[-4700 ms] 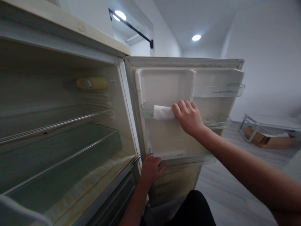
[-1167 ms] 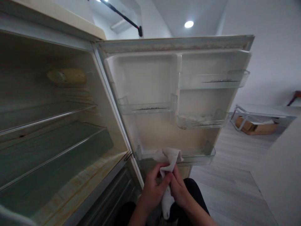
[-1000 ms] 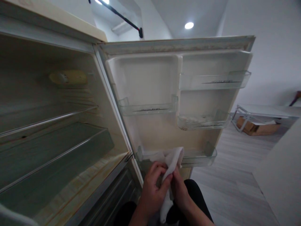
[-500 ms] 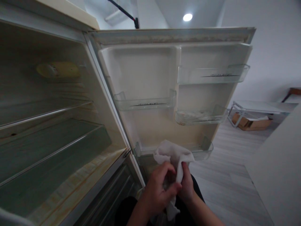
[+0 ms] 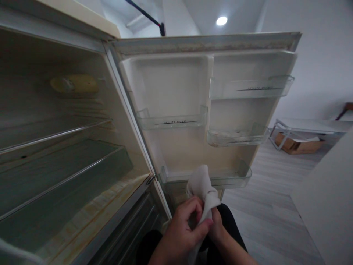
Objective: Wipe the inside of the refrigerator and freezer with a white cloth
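Note:
A crumpled white cloth (image 5: 200,183) is bunched up between my hands, low in the middle of the view. My left hand (image 5: 185,224) is closed on it, the fingers curled and the thumb pressing from the near side. From the right, my right hand (image 5: 217,223) also grips the cloth, though its fingers are largely hidden behind the folds. Just beyond the hands stands the open fridge door (image 5: 182,147), with the clear lower door shelf (image 5: 233,181) right behind the cloth.
To the left is the fridge interior with a glass shelf (image 5: 55,136), a yellow-stained bottom edge (image 5: 91,213) and a yellowish lamp cover (image 5: 74,84). Clear door pockets (image 5: 176,122) line the door. At right, a cardboard box (image 5: 299,144) sits under a white table (image 5: 311,125).
The cloth has been gathered from a wider, spread shape into a narrower upright bunch. Both hands have drawn closer together around it. The view has shifted slightly.

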Tool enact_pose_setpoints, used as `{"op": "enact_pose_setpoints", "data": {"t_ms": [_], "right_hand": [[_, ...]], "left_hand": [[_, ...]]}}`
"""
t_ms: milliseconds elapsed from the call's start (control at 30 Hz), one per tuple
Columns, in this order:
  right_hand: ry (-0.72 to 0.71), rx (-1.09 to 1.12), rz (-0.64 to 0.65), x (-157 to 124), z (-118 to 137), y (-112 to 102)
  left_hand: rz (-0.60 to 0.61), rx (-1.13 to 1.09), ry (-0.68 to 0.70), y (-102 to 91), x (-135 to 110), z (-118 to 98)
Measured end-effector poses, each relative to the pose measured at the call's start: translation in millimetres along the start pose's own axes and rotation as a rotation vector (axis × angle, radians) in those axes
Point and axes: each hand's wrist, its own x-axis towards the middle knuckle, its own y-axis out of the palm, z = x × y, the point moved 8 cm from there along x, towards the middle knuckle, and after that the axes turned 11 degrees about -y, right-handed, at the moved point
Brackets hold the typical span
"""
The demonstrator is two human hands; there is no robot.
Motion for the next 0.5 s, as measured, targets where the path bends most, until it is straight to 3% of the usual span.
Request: {"op": "enact_pose_setpoints", "data": {"t_ms": [200,400,500], "right_hand": [[0.014,0.127,-0.016,-6,7,13],[-0.176,-0.152,-0.008,-7,26,-1],[-0.157,-0.126,0.000,-8,33,-5]], "left_hand": [[0.009,-0.044,0.026,-0.5,1,-4],[0.050,-0.021,0.046,-0.3,1,-8],[0.057,-0.051,0.073,-2.8,-1,-7]]}}
